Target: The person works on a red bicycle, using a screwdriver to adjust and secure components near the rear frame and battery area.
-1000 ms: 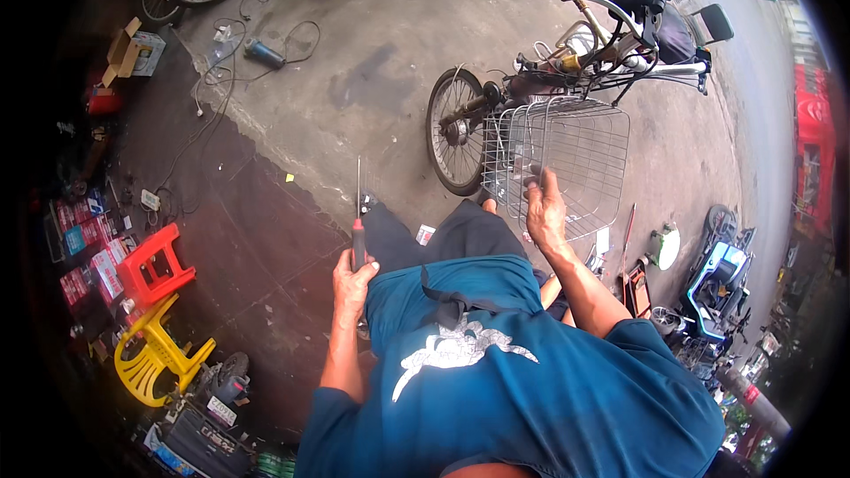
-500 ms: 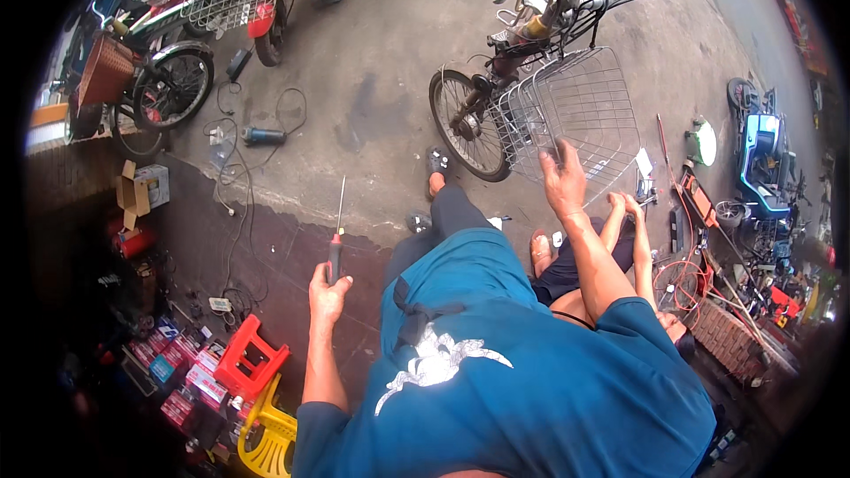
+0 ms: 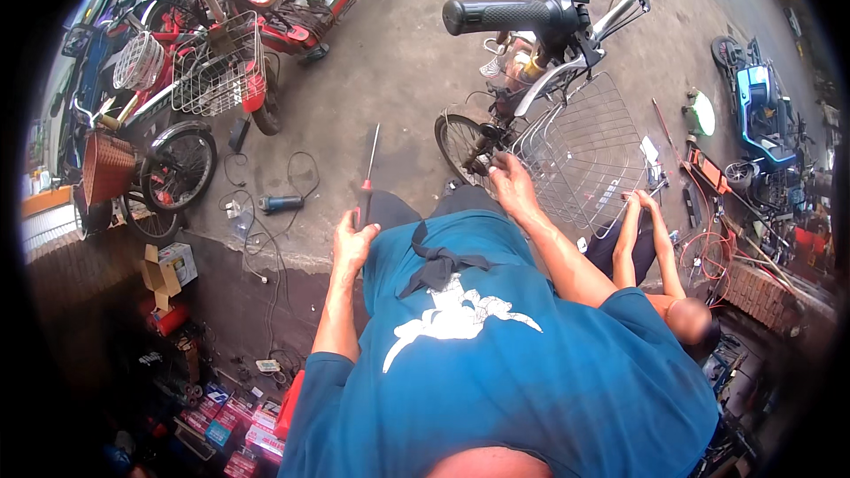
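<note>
My left hand (image 3: 352,246) is closed round the handle of a screwdriver (image 3: 374,152), its long thin shaft pointing away from me. Ahead to the right stands a bicycle with a silver wire basket (image 3: 589,146), a black handlebar grip (image 3: 505,16) and a front wheel (image 3: 453,143). Beside the basket's left side is my right hand (image 3: 516,188). Its thumb and fingers are bent and slightly apart, and I see nothing held in them. Whether the fingertips touch the bicycle, I cannot tell.
A co-worker's hands (image 3: 639,200) are at the basket's near right edge. On the concrete lie a blue angle grinder (image 3: 282,204) and trailing cables (image 3: 279,257). Parked bikes (image 3: 181,173) stand to the left, a blue scooter (image 3: 763,115) at right, and an opened cardboard box (image 3: 161,276) lies near left.
My right hand has moved left from over the basket to its left side. The bicycle's handlebar now appears larger and closer. My left hand still holds the screwdriver, now farther forward.
</note>
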`<action>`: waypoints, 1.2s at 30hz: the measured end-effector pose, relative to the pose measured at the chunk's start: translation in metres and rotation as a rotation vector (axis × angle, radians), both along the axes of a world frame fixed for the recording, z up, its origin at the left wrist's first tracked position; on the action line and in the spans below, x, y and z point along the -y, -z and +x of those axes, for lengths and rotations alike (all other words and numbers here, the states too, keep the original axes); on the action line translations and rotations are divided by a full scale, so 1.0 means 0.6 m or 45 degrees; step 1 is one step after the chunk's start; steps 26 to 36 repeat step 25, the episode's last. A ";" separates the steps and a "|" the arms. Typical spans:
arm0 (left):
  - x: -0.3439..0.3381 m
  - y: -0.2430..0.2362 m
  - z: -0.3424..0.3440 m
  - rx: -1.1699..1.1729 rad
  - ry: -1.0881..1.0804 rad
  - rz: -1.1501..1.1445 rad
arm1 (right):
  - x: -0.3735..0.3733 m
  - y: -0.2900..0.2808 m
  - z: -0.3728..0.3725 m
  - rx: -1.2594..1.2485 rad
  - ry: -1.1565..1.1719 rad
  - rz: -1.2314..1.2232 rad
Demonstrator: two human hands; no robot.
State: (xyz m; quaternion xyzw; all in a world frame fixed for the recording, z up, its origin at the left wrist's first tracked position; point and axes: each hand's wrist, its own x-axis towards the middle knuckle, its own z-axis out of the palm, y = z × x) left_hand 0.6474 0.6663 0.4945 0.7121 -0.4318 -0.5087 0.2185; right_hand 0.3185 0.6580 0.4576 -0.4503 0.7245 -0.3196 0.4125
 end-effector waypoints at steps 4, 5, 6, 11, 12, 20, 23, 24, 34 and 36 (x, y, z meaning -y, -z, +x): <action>0.059 0.021 0.046 0.030 0.141 0.077 | 0.081 0.039 0.004 -0.029 0.319 0.196; 0.079 0.024 0.059 0.080 0.215 0.093 | 0.096 0.060 0.000 -0.059 0.427 0.267; 0.099 0.026 0.071 0.096 0.269 0.148 | 0.107 0.080 -0.002 -0.070 0.451 0.282; 0.167 0.044 0.149 0.129 0.378 0.218 | 0.193 0.074 -0.007 -0.466 0.453 0.229; 0.182 0.042 0.160 0.148 0.408 0.216 | 0.200 0.083 -0.025 -0.545 0.491 0.375; 0.223 0.060 0.254 0.225 0.566 0.420 | 0.223 0.208 -0.123 -0.972 -0.133 1.017; 0.223 0.077 0.260 0.208 0.563 0.514 | 0.217 0.249 -0.132 -1.178 -0.809 1.198; 0.223 0.085 0.260 0.155 0.558 0.557 | 0.211 0.259 -0.133 -1.118 -0.751 1.192; 0.222 0.096 0.258 0.100 0.547 0.597 | 0.211 0.269 -0.135 -1.062 -0.697 1.181; 0.222 0.096 0.258 0.100 0.547 0.597 | 0.211 0.269 -0.135 -1.062 -0.697 1.181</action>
